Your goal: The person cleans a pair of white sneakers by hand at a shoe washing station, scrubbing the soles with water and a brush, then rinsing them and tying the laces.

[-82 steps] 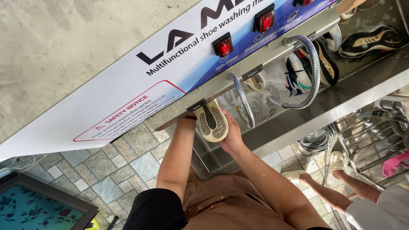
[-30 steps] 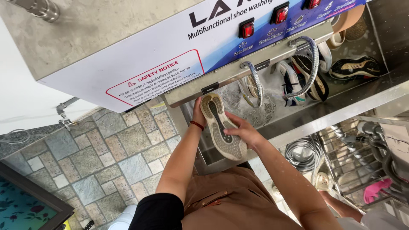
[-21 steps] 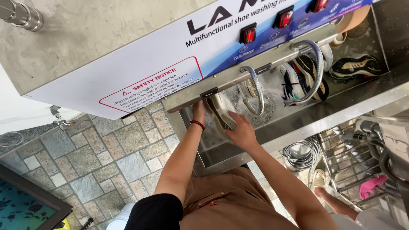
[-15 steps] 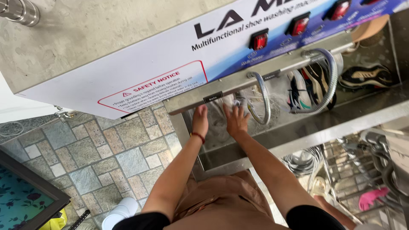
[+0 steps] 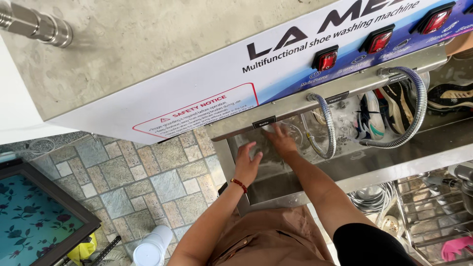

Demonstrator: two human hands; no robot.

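Both my hands are down in a steel wash basin (image 5: 276,189) under the front panel of a shoe washing machine (image 5: 207,93). My left hand (image 5: 249,162), with a red bead bracelet at the wrist, hovers with its fingers spread and holds nothing. Farther in, my right hand (image 5: 281,140) lies flat with its fingers apart, close to the panel's lower edge. No shoe is in either hand. A flexible metal hose (image 5: 326,129) hangs just right of my right hand.
Several shoes (image 5: 379,111) lie in the wet basin to the right, under a second looped hose (image 5: 419,106). Red rocker switches (image 5: 325,58) line the panel. On the stone-tile floor (image 5: 133,177) stand a white cylinder (image 5: 152,246) and a floral framed board (image 5: 34,216). A wire rack (image 5: 433,221) is at lower right.
One second ago both hands held a light shoe, sole up, at the basin. They pushed it in under the panel, and now both hands are empty and spread.
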